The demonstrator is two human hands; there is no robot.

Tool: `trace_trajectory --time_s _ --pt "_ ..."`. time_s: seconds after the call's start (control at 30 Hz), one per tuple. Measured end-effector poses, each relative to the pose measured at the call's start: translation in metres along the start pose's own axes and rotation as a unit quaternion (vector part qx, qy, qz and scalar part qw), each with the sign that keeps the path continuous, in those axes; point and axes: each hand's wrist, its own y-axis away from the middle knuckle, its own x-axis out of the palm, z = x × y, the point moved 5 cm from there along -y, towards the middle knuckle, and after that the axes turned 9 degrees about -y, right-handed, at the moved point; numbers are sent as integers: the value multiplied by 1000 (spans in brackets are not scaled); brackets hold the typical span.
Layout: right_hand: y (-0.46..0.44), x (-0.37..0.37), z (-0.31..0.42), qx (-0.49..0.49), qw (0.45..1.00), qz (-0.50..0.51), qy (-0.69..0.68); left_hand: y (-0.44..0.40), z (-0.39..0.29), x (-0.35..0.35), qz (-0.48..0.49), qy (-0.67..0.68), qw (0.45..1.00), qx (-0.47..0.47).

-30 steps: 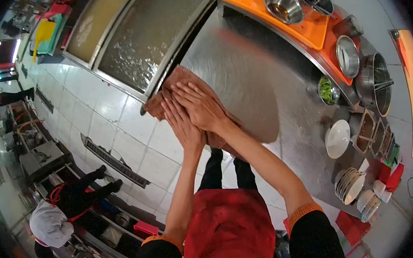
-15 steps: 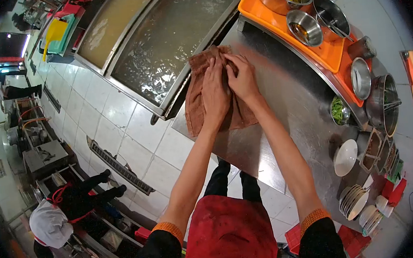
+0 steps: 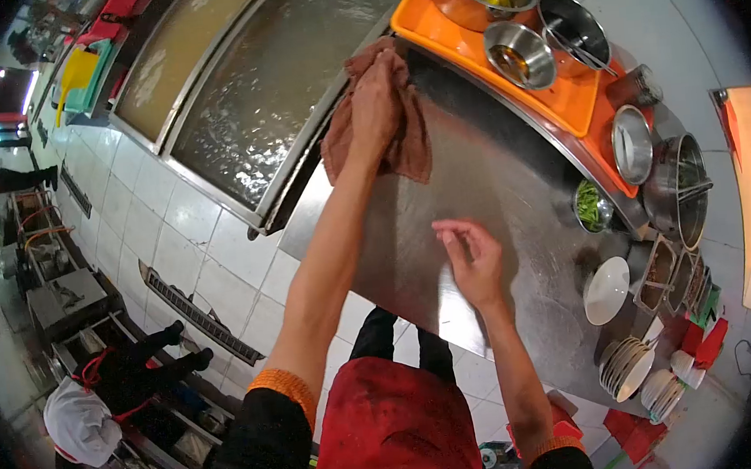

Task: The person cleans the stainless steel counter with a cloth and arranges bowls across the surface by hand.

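So the step in hand, far as I can judge, is a one-handed wipe at the far edge of the bench (image 3: 498, 172). The left hand (image 3: 374, 107) is out at full stretch, closed on a brown cloth (image 3: 411, 148); most of its fingers are buried in the folds, so I can't tell exactly how they grip. The right hand (image 3: 477, 266) is well apart from it, near the middle of the frame, fingers loosely curled with nothing in them. It's over the bare metal, but I can't tell if it's touching.

The cloth is in the upper middle of the frame, on the bench, right by the rim of the water-filled basin (image 3: 213, 188) and near the corner of the orange tray (image 3: 551, 106). Can't tell if it's actually touching the rim.

Orientation-wise, its long axis runs roughly up and down the frame. The narrow, bunched end points to the top, towards the gap between basin and tray, and the loose end fans out towards the bottom with two floppy corners.

If you ask me, the next move calls for keeping pressure on that bunched end, dragging it along the edge, and not letting the loose side flop into the water.
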Motion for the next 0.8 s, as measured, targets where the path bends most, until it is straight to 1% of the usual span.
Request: trace_trajectory --time_s 0.1,0.17,0.23,0.27,0.33,0.37,0.43,0.47,0.5,0.53,0.57,0.6,0.67,0.73,0.77,0.8 --pt "23 -15 -10 -1 1000 -11 -26 9 2 0 14 -27 999 32" --pt "35 -21 -15 24 998 -14 -56 17 -2 -11 31 -25 999 35" --pt "44 -22 -20 38 996 -6 -86 31 -5 -14 123 7 991 45" --pt "48 -21 -23 53 992 4 -111 38 -8 -15 125 4 991 46" --pt "54 -20 -29 60 992 20 -105 53 -25 -11 117 55 987 90" --pt "57 -18 -30 68 993 35 -94 60 -41 -10 182 96 976 67" --pt "64 -13 -30 83 991 42 -100 72 -70 -11 283 137 947 71" --pt "67 -10 -31 99 988 45 -105 72 -73 -6 280 137 947 72" --pt "70 -8 -28 98 989 46 -103 73 -79 -5 241 150 952 111" --pt "74 -6 -26 116 987 46 -100 72 -88 -10 201 164 954 147" --pt "78 -6 -25 135 985 44 -96 69 -91 -10 200 169 954 146" --pt "82 -5 -28 123 987 51 -85 62 -88 -9 184 144 966 107" --pt "91 -6 -29 120 989 52 -64 45 -71 24 148 100 980 90" --pt "98 -6 -29 108 992 54 -36 26 -72 39 119 -15 987 104" --pt "102 -6 -28 111 992 49 -29 14 -76 47 119 -6 987 103" --pt "108 -5 -27 112 991 40 -53 5 -75 56 132 -55 988 57"
